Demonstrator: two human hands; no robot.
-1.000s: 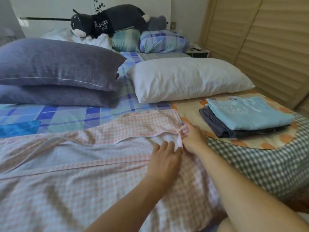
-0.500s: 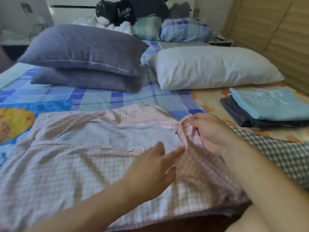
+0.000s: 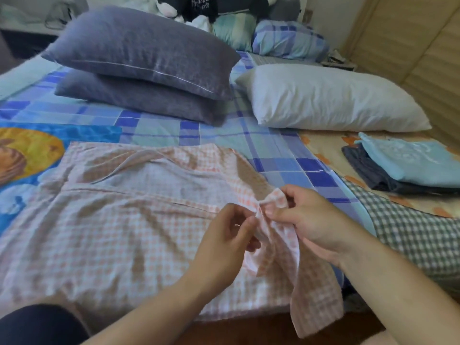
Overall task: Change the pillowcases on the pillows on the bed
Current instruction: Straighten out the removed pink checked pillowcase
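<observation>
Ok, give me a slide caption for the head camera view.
Both hands, left and right, pinch a corner of the pink checked pillowcase spread on the bed, bare white pillow waiting behind.

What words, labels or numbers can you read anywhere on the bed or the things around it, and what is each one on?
None can be read.
White lettering on the black plush toy: too blurred to read.
Pale white print on the folded light blue cloth: too faint to tell whether it is words or a pattern.
The pink checked pillowcase, held by the left hand and right hand, shows no text.
</observation>
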